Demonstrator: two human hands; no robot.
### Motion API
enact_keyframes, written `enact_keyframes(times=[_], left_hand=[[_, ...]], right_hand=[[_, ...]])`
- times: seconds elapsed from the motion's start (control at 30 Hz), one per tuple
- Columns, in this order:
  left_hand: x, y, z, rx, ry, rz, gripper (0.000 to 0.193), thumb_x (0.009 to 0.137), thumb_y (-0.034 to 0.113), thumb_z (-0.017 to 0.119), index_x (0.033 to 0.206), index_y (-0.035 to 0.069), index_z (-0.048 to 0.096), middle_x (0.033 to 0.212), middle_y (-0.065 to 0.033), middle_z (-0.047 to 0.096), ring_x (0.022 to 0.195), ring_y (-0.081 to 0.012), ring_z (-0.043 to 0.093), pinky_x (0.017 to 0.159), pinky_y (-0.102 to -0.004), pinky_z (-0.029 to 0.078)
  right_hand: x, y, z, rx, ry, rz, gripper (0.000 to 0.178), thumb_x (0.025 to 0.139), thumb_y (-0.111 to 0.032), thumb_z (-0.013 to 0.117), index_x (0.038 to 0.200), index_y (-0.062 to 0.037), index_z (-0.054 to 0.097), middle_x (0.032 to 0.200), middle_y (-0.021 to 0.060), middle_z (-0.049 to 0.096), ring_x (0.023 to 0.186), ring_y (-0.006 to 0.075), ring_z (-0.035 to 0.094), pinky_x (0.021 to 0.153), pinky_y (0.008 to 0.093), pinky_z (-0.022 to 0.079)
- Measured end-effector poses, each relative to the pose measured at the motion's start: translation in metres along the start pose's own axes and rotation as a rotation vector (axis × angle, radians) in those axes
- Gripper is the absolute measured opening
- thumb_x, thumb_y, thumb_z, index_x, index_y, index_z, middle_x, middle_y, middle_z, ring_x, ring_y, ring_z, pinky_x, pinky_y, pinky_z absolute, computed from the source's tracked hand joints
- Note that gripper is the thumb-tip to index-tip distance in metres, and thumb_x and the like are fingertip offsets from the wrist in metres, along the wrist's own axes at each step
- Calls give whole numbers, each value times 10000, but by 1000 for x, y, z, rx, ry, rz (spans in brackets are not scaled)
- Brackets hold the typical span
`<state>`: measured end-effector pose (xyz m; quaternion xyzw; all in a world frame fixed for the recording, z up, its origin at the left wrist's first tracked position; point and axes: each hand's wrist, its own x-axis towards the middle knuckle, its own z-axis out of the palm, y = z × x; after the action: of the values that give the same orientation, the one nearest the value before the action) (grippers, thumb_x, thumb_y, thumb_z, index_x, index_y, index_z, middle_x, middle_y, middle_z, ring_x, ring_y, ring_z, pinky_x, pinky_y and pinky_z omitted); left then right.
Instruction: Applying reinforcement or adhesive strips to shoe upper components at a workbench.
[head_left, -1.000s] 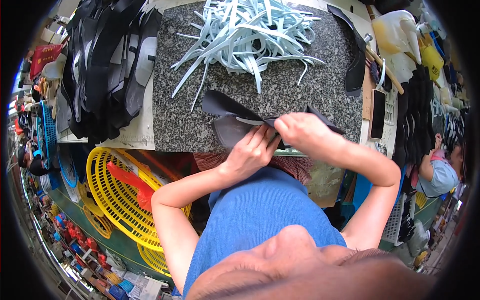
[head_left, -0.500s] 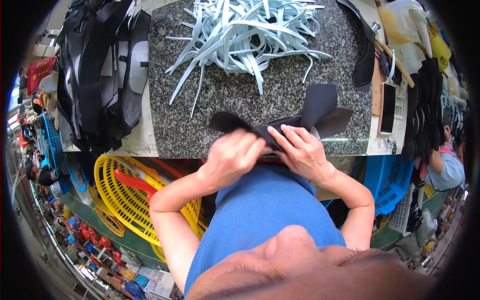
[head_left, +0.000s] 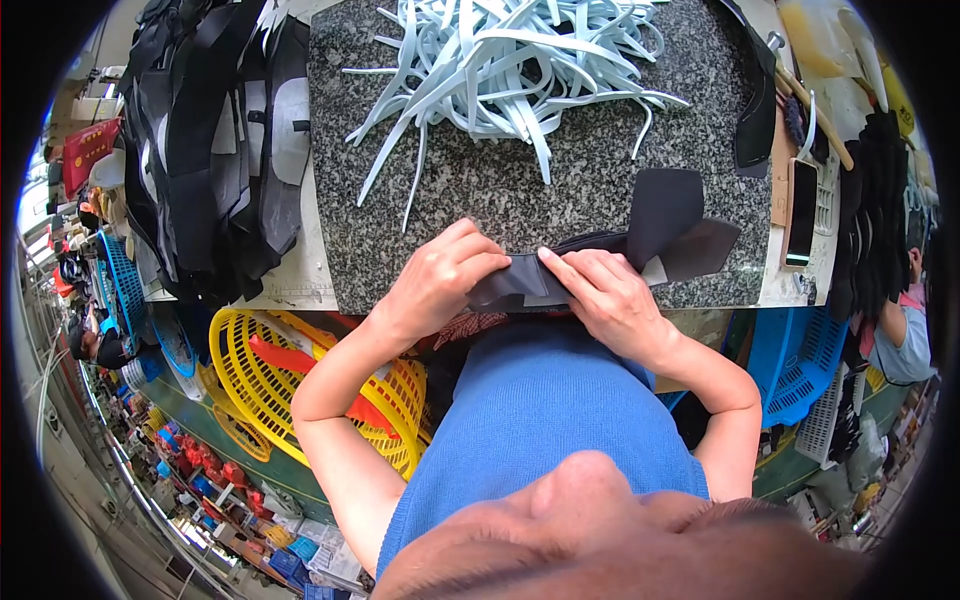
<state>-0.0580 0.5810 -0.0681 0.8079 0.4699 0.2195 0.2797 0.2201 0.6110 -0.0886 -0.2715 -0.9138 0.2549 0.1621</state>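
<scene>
A black cut shoe-upper piece (head_left: 666, 212) lies along the front edge of the speckled stone slab (head_left: 440, 190), its two wide flaps spread at the right. My left hand (head_left: 447, 277) pinches the left end of the piece between thumb and fingers. There a greyer underside (head_left: 522, 278) shows, folded over at the edge. My right hand (head_left: 606, 292) presses on the middle of the piece, fingertips close together, just right of the fold. Its thumb and index finger lie close to the left hand's fingertips. Beyond both hands sits a tangled heap of pale blue strips (head_left: 520, 75).
Stacked black pieces (head_left: 200, 150) hang at the slab's left. On the right are a curved black piece (head_left: 757, 100), a phone (head_left: 800, 213) and a wooden-handled tool (head_left: 820, 120). Below the table stand a yellow basket (head_left: 235, 370) and a blue basket (head_left: 795, 365). Another person's arm (head_left: 895, 325) shows far right.
My left hand has moved up slightly and steadied from a blur. The left end of the black piece has been turned over, so its greyer underside shows. The view has shifted a little.
</scene>
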Motion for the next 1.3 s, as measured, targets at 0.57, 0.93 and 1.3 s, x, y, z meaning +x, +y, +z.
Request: enact_keyframes(times=[0.57, 0.93, 1.3], left_hand=[[-26, -22, 17, 375, 65, 328, 322, 822, 128, 707, 1105, -17, 755, 1083, -80, 731, 986, -208, 705, 844, -346, 564], [-48, -43, 13, 287, 208, 235, 295, 823, 196, 679, 1076, 79, 775, 1091, -2, 763, 1013, -183, 694, 835, -341, 537], [-47, -45, 33, -272, 389, -82, 330, 844, 60, 847, 1078, 37, 615, 960, -105, 738, 829, -272, 755, 720, -372, 615]], right_hand=[[10, -17, 5, -247, -244, -41, 833, 861, -530, 761, 1565, -147, 535, 1112, -1, 569, 1061, 146, 554, 931, 353, 396], [49, -39, 33, -47, -37, -66, 755, 802, -432, 823, 1342, 56, 623, 1105, 105, 621, 977, 227, 631, 879, 346, 521], [39, -25, 30, 293, 64, 194, 292, 839, 13, 693, 1130, -19, 688, 974, 127, 688, 764, 326, 714, 663, 416, 592]])
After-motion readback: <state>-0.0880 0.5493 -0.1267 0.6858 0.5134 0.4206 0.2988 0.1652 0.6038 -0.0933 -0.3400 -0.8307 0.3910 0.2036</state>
